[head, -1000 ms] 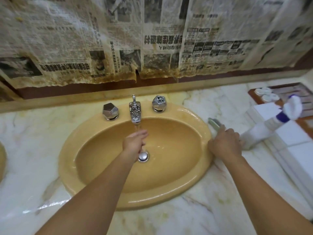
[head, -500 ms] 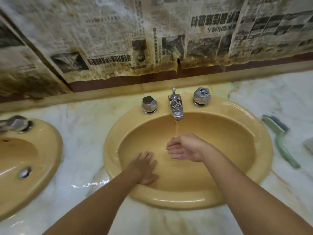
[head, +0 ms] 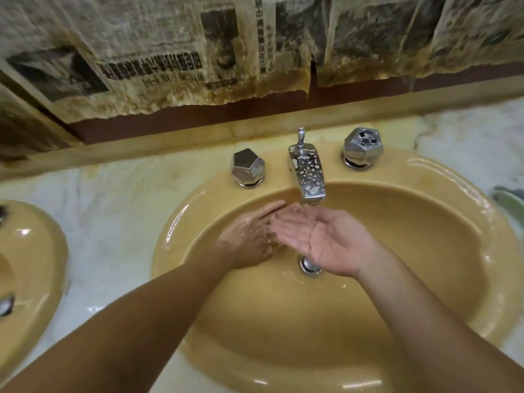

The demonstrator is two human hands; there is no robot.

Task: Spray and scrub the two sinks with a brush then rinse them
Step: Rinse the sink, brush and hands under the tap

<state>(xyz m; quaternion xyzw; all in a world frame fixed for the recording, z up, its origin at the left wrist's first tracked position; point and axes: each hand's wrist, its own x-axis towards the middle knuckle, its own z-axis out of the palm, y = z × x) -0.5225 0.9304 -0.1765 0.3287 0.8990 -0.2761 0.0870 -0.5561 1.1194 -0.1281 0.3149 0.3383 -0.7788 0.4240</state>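
Observation:
A yellow oval sink fills the middle of the view, set in a marble counter. Water runs from its chrome faucet onto my hands. My right hand is held palm up and cupped under the stream, above the drain. My left hand lies palm down with straight fingers against the basin's left wall, fingertips touching my right hand's fingers. Neither hand holds anything. The green brush lies on the counter at the far right edge, mostly out of view. A second yellow sink shows at the left edge.
Two faceted chrome knobs, the left knob and the right knob, flank the faucet. Stained newspaper covers the wall behind the counter. Wet marble counter separates the two sinks.
My right hand left the brush on the counter and came under the running water, turning palm up. My left hand moved up the basin to meet it. The view shifted left and closer.

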